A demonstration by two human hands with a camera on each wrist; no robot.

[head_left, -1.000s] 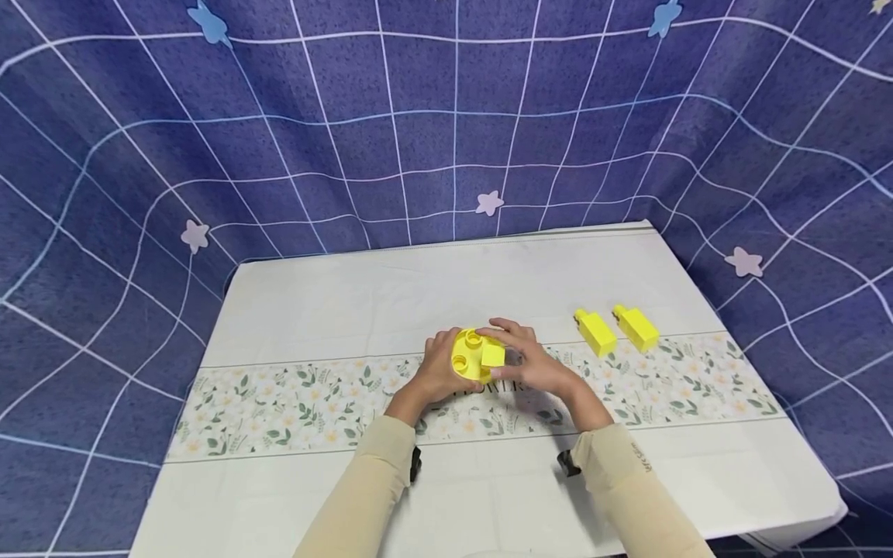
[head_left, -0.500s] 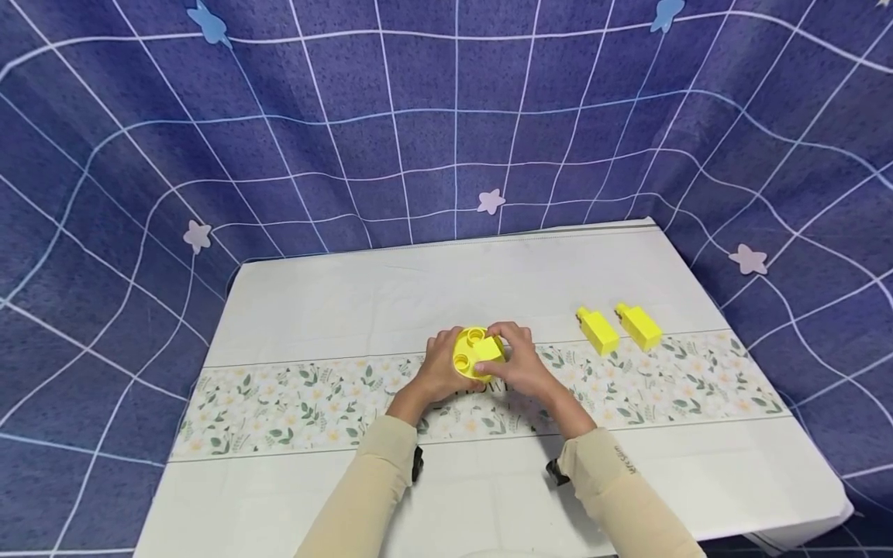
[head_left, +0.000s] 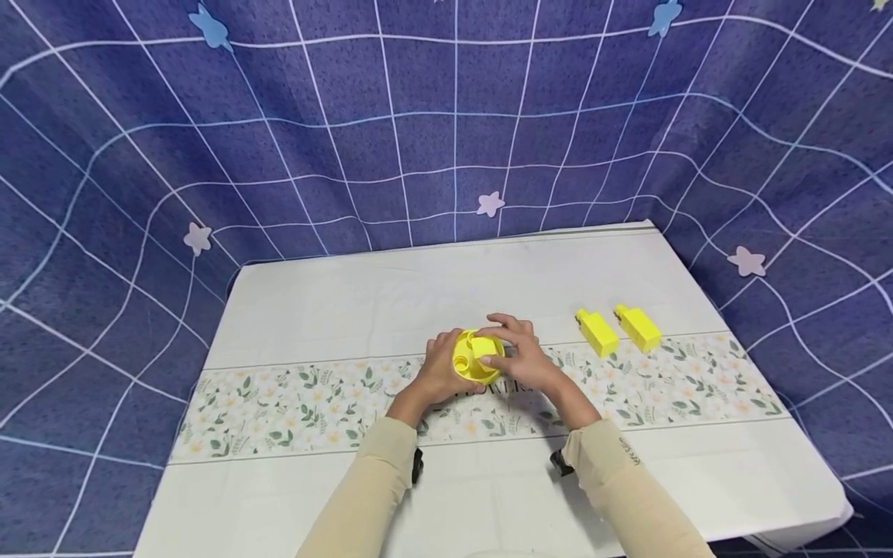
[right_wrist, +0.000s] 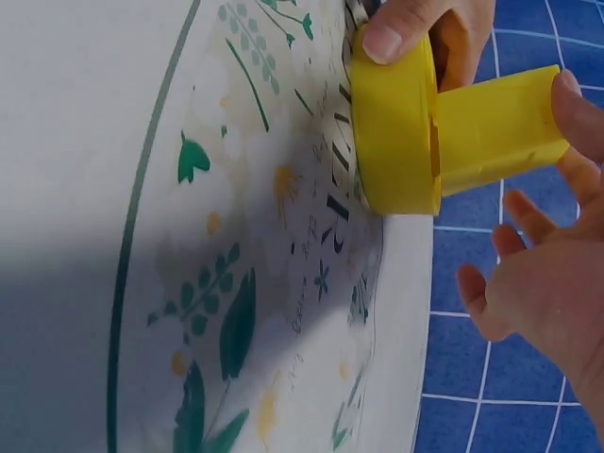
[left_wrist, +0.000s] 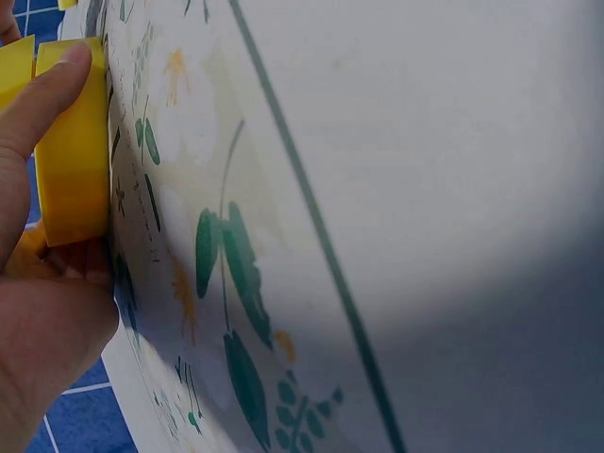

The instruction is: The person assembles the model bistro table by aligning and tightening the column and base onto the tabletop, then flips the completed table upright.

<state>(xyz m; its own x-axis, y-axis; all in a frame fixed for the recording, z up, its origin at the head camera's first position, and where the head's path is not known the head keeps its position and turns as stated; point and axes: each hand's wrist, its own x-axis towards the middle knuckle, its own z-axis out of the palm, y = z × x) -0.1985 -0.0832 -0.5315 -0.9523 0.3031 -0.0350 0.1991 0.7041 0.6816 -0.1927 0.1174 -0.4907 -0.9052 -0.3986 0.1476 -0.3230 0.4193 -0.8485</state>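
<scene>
On the table, my left hand (head_left: 439,370) grips the rim of a round yellow base (head_left: 466,375) with raised ring sockets. The thumb lies along its near side in the left wrist view. A yellow rectangular block (head_left: 483,350) stands upright on the right part of this base. My right hand (head_left: 528,363) pinches the block near its top, thumb on the near side and forefinger on the far side. Seen from the right wrist, the block (right_wrist: 500,127) meets the top face of the base (right_wrist: 396,132); its lower end is hidden, so how deep it sits I cannot tell.
Two more yellow blocks (head_left: 597,333), each with a narrow peg at one end, lie side by side to the right. A white cloth with a floral band covers the table (head_left: 314,302). Behind and beside it hangs a blue grid-patterned curtain (head_left: 418,139).
The block on the base has turned and shifted slightly left under my right hand. The right fingers closed round it, then spread somewhat again. My left hand and the base stay put.
</scene>
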